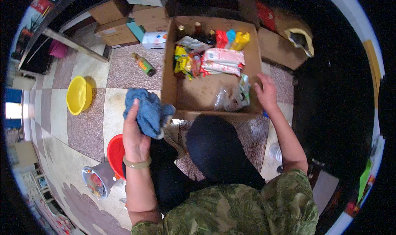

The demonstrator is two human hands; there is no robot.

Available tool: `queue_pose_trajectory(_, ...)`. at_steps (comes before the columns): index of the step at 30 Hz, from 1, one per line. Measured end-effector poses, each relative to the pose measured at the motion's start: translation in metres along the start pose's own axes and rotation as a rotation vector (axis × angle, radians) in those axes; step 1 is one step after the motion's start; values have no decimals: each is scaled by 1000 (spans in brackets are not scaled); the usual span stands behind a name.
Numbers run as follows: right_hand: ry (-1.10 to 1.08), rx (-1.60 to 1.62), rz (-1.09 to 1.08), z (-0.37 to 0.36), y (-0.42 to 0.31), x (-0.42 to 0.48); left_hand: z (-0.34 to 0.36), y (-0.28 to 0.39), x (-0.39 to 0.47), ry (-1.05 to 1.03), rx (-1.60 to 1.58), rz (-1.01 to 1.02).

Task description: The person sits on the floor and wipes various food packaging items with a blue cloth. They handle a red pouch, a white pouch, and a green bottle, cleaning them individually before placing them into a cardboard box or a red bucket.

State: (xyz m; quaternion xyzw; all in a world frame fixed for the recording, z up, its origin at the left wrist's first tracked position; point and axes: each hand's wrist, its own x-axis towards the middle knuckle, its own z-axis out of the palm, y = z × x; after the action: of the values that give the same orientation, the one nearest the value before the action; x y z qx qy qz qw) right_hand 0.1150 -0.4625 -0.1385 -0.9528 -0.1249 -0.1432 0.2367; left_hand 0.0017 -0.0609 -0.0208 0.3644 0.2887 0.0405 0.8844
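My left hand (137, 142), with a pale bangle at the wrist, holds a crumpled blue cloth (144, 109) just left of a large open cardboard box (191, 94). Beside the box's right wall is my right hand (266, 92), fingers apart and nothing seen in them; contact with the rim is unclear. Inside the box, dark glass bottles (211, 38) stand at the back. White-and-red packets (222, 60) lie stacked in the middle. Yellow packets (183, 61) sit along the left side, and another yellow packet (240, 40) is at the back right. Clear plastic bags (233, 98) fill the front right corner.
A bottle with a green label (144, 64) lies on the tiled floor. Left are a yellow basin (79, 95), a red basin (115, 153) and a grey trash bin (100, 177). Cardboard cartons (116, 33) stand behind; a dark furniture side (328, 111) bounds the right.
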Motion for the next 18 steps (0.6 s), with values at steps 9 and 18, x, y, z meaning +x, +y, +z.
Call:
queue_pose_trajectory(9,-278,81,745,-13,153,-254,-31,15,11,-247,2,-67)
queue_pose_trajectory(18,-798,90,528,96,173,-512,-48,17,21,-548,1,-176)
